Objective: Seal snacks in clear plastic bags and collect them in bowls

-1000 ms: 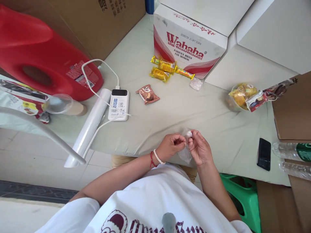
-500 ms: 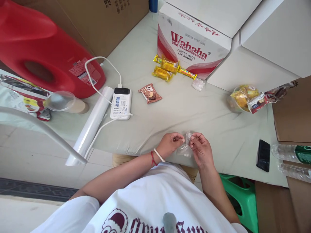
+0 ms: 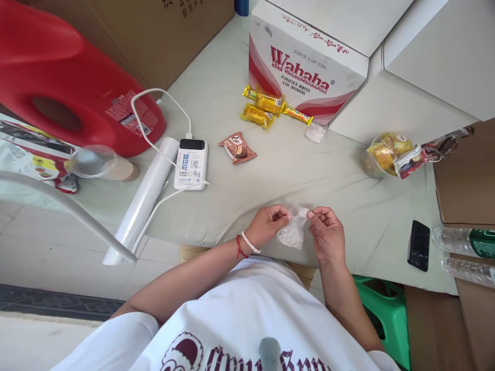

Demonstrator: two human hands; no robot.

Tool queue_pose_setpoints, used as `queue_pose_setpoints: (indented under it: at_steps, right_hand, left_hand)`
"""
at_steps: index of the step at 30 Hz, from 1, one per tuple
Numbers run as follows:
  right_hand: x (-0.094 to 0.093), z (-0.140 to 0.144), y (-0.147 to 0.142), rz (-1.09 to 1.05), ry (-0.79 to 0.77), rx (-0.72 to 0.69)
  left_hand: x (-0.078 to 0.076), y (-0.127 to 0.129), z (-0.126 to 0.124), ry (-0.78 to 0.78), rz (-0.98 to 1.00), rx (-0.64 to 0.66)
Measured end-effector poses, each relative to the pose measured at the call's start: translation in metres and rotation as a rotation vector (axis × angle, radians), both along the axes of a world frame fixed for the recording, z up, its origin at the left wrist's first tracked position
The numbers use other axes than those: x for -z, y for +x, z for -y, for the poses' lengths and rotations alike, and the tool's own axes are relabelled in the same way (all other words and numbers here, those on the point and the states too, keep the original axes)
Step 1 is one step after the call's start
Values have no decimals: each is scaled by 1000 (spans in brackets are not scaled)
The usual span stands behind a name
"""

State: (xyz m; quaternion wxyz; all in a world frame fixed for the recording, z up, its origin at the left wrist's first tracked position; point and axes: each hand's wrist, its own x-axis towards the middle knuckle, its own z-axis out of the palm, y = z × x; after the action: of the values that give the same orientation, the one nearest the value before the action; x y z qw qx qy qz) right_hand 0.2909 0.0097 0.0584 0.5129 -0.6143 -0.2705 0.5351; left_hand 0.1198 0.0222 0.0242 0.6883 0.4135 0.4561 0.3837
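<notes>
A small clear plastic bag (image 3: 293,232) is stretched between my two hands, just above the table's front edge. My left hand (image 3: 268,224) pinches its left top corner between thumb and fingers; a white bead bracelet and a red cord circle that wrist. Its right top corner is gripped by my right hand (image 3: 327,232). The bag looks crumpled, and I cannot tell whether anything is in it. Beyond my hands lies a brown snack packet (image 3: 237,148). Several yellow-wrapped snacks (image 3: 266,105) and a crumpled clear wrapper (image 3: 315,133) lie by the Wahaha carton (image 3: 305,67).
A white power bank (image 3: 191,165) with a cable, a roll of plastic film (image 3: 143,201), a lidded cup (image 3: 124,169) and a big red jug (image 3: 127,113) stand left. Rightward are a bowl of snacks (image 3: 381,159), a black phone (image 3: 419,246), plastic bottles (image 3: 460,242) and a green stool (image 3: 386,309).
My hands have moved slightly apart, and the bag between them is spread wider. My right hand has shifted a little to the right. Things on the table stay in place.
</notes>
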Motion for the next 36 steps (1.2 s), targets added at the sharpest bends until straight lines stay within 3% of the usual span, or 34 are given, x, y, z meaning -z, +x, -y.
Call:
queue_pose_setpoints:
  at_steps: [4, 8, 13, 15, 18, 21, 23, 26, 32, 36]
  right_hand:
    - [-2, -5, 12, -11, 53, 96]
    - [1, -7, 27, -17, 78, 212]
    - [9, 0, 35, -2, 24, 185]
    - [7, 2, 32, -33, 13, 183]
    - [0, 1, 22, -100, 1, 164]
    - [-11, 1, 10, -153, -16, 87]
    - [-17, 2, 4, -158, -19, 30]
    - [-20, 5, 8, -131, 7, 14]
    - [-13, 5, 31, -20, 38, 99]
    - [-9, -4, 23, 19, 27, -65]
  left_hand:
    - [0, -12, -3, -41, 124, -67]
    - [2, -30, -6, -35, 188, -213]
    - [4, -51, -4, -44, 181, -264]
    - [4, -51, -1, -28, 84, -274]
    - [1, -37, -2, 189, -281, -258]
    - [-2, -16, -16, 417, -596, -169]
    - [-2, -3, -28, 431, -649, -53]
    - [0, 5, -39, 407, -510, 105]
    - [2, -10, -23, 343, -310, 21]
    - [-4, -20, -13, 329, -271, 68]
